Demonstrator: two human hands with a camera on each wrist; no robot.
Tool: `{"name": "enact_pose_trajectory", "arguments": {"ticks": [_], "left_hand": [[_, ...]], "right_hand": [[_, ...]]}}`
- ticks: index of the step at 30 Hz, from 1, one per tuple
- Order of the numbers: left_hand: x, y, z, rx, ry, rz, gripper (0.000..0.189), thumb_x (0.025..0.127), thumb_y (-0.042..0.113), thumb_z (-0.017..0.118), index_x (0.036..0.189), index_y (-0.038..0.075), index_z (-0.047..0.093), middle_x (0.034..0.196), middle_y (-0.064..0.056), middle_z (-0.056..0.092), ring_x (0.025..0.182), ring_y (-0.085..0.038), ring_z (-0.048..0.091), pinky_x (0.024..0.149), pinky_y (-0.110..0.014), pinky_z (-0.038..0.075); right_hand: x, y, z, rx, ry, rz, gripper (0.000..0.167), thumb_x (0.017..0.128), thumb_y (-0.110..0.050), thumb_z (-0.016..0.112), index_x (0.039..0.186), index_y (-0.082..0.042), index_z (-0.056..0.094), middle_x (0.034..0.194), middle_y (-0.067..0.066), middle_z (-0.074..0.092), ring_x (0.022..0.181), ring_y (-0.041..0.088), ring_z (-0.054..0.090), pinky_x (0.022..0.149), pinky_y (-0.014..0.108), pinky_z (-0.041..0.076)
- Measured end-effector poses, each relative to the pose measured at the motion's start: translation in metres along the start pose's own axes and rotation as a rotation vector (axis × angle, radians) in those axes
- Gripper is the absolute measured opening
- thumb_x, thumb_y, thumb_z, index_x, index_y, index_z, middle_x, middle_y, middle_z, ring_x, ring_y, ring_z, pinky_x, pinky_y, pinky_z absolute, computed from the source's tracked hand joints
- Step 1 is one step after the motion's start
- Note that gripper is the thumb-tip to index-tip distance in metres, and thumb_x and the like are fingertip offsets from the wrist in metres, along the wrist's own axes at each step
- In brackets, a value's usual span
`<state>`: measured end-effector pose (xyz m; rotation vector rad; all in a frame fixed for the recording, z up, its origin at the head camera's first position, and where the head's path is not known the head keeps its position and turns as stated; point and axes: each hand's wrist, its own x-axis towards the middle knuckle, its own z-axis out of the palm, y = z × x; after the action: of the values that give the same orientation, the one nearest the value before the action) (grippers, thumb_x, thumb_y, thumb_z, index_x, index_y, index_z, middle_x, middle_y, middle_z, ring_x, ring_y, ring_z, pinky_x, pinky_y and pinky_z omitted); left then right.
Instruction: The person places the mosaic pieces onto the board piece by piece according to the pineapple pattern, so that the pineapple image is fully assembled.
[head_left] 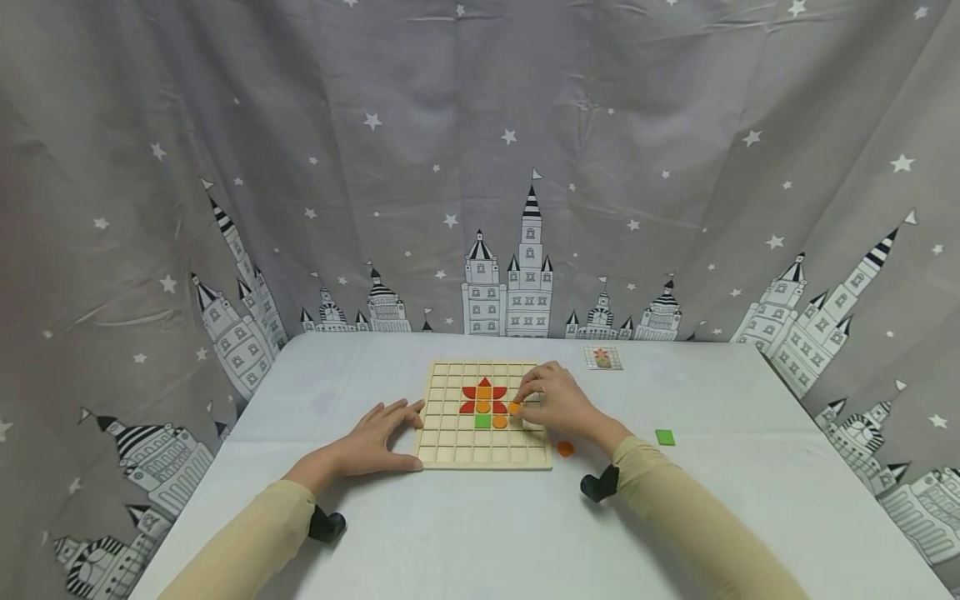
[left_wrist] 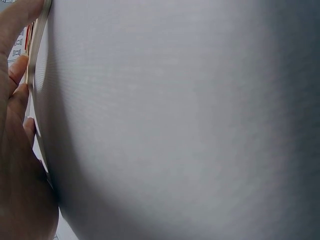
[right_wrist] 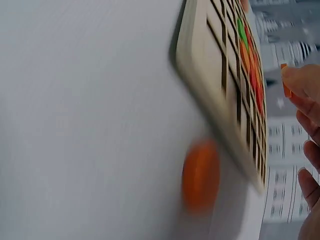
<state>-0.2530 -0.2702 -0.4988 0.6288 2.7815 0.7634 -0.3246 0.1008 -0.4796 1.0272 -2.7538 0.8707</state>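
Note:
A wooden grid board lies on the table, with red, orange and green tiles set in its middle cells. Just above the board's right part, my right hand pinches a small orange tile between thumb and fingertip. My left hand rests at the board's left edge, thumb and fingers spread and touching the rim. On the board, a green square sits beside an orange round tile. The left wrist view shows mostly blurred white cloth beside the hand.
A loose orange piece lies by the board's lower right corner. Farther right is a green square tile. A small pattern card lies at the back right of the white table. Behind hangs a grey curtain.

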Motion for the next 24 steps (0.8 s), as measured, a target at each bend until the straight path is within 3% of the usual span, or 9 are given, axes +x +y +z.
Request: {"name": "enact_pose_trajectory", "arguments": {"ticks": [11, 24], "left_hand": [[0.0, -0.001, 0.0, 0.001, 0.006, 0.017, 0.06, 0.081, 0.064, 0.077, 0.12, 0.027, 0.051, 0.167, -0.001, 0.03, 0.155, -0.035, 0.017, 0.126, -0.056, 0.001], [0.001, -0.004, 0.001, 0.001, 0.009, 0.021, 0.06, 0.081, 0.065, 0.076, 0.121, 0.028, 0.051, 0.166, 0.0, 0.03, 0.155, -0.035, 0.017, 0.126, -0.056, 0.001]], "right_hand": [[0.028, -0.036, 0.037, -0.124, -0.067, -0.097, 0.016, 0.089, -0.04, 0.079, 0.093, -0.024, 0.079, 0.111, -0.007, 0.065, 0.116, 0.019, 0.05, 0.1, 0.041, 0.042], [0.036, -0.046, 0.053, -0.123, -0.036, -0.061, 0.018, 0.089, -0.043, 0.079, 0.093, -0.026, 0.08, 0.108, -0.009, 0.065, 0.11, 0.017, 0.05, 0.097, 0.037, 0.042]]}}
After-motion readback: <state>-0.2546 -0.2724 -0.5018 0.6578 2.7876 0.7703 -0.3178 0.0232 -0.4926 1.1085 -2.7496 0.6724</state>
